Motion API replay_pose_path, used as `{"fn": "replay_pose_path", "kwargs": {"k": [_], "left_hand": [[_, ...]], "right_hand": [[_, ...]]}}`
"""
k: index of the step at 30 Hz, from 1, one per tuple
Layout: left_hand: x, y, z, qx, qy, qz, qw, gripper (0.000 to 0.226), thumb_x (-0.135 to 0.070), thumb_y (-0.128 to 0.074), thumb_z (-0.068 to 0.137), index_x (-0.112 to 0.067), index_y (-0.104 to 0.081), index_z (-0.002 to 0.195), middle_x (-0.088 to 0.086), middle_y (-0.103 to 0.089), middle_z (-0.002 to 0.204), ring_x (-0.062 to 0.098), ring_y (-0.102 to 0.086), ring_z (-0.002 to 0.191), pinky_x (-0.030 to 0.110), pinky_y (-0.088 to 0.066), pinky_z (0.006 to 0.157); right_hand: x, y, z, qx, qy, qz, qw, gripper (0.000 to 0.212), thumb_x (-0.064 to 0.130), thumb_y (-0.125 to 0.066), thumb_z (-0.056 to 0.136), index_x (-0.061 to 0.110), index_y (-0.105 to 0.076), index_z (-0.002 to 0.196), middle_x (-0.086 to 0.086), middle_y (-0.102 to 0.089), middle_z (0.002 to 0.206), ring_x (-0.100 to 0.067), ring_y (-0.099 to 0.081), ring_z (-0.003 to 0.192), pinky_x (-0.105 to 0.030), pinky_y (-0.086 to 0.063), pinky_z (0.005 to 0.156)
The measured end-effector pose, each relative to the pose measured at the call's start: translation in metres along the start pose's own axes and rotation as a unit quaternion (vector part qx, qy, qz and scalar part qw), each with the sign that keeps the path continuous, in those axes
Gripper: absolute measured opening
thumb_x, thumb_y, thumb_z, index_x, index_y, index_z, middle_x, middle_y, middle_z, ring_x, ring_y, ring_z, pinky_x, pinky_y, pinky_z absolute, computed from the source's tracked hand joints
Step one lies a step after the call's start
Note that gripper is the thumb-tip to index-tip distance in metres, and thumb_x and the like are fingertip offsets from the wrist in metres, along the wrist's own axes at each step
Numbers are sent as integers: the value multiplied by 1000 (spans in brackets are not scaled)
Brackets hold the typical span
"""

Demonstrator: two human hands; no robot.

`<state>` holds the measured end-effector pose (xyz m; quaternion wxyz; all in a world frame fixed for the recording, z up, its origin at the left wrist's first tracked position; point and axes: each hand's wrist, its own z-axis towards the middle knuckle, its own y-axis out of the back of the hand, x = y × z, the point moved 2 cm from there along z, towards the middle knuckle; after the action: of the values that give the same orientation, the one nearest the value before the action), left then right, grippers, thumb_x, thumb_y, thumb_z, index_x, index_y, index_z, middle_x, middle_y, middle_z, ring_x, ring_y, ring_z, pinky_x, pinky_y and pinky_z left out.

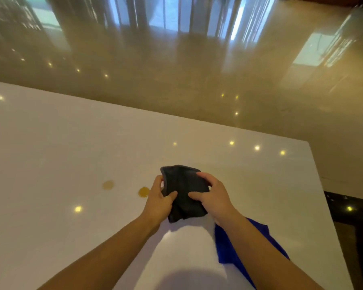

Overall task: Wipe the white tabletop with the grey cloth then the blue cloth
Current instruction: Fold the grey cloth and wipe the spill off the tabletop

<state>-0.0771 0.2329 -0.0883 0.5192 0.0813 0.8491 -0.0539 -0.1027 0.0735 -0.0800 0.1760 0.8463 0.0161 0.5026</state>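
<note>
A dark grey cloth (183, 191) is bunched up just above the white tabletop (61, 143), near its right half. My left hand (159, 200) grips its left edge and my right hand (213, 195) grips its right side, thumb on top. A blue cloth (228, 248) lies flat on the table under my right forearm, partly hidden by the arm. Two amber liquid spots sit left of my hands: a pale spot (108, 185) and a darker spot (143, 191) right beside my left hand.
The table's far edge runs diagonally across the view and its right edge (323, 195) drops off close to my right hand. Beyond is a glossy beige floor (197, 70) with reflections. Ceiling lights glint on the tabletop.
</note>
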Motion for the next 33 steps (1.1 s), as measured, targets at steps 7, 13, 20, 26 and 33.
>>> {"fn": "replay_pose_path", "kwargs": {"k": [7,13,20,26,33], "left_hand": [[22,106,-12,-47,-39,280,958,49,-20,-67,88,-15,-50,133,7,-57,136,27,-54,127,36,-46,105],[59,217,-4,-238,-48,511,825,72,-52,-41,94,-10,-30,151,17,-19,163,40,-18,148,52,-23,117],[111,250,11,-236,0,587,774,84,-71,-11,88,-23,-5,157,10,-2,167,31,6,153,52,-3,122],[106,249,7,-210,1,615,760,84,-66,-23,90,-12,-19,155,22,-17,163,44,-10,150,60,-15,117],[101,248,8,-202,14,596,777,83,-67,-21,89,-16,-12,155,19,-8,165,42,-3,151,60,-11,119]], "right_hand": [[1,-96,-14,-34,65,-215,974,80,20,-77,85,25,-33,152,-9,-38,146,-24,-42,130,-34,-45,104],[-26,-156,10,74,219,-522,821,80,76,-28,91,41,-7,160,-2,-2,172,-39,0,157,-64,-3,124],[-3,-168,92,-63,153,-537,827,81,73,-17,94,30,-10,162,-8,-11,172,-38,-4,157,-64,-8,124],[-61,-224,-64,22,147,-523,839,86,70,-48,85,24,-34,156,-13,-34,164,-44,-29,150,-64,-22,118],[-58,-243,-70,42,221,-533,815,88,69,-59,74,25,-48,149,-12,-43,159,-43,-37,145,-66,-29,112]]}}
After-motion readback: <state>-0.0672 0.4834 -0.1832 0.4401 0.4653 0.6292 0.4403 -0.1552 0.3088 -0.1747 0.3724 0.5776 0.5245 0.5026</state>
